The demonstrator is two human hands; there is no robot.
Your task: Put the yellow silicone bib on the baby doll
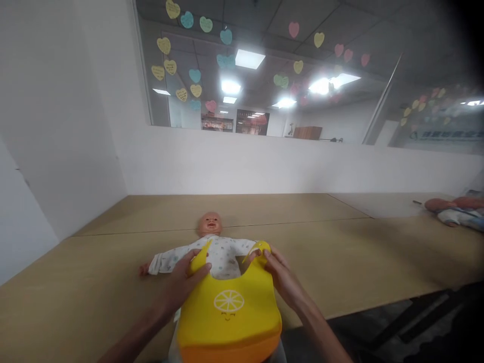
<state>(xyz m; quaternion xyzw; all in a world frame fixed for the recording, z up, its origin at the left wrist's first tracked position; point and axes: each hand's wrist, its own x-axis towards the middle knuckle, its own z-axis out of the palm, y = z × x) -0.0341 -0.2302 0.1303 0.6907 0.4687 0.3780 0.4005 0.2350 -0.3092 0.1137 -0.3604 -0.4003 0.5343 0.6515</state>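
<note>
Bib (229,307), yellow with an orange lower edge and a lemon-slice print, is held by both hands over the body of a doll (210,242). Left hand (184,282) grips the bib's left neck strap, thumb on top and fingers curled beneath. Right hand (282,275) pinches the right neck strap between thumb and fingertips. Both straps stand raised and apart, open toward the doll's neck. The doll lies face up on a wooden table (94,272), head pointing away from the person, dressed in a white patterned top, 1 arm stretched out to the left. A 2nd doll (454,209) lies at the far right of the table, well apart. Heart-shaped paper notes (170,65) are stuck on the window behind.
</note>
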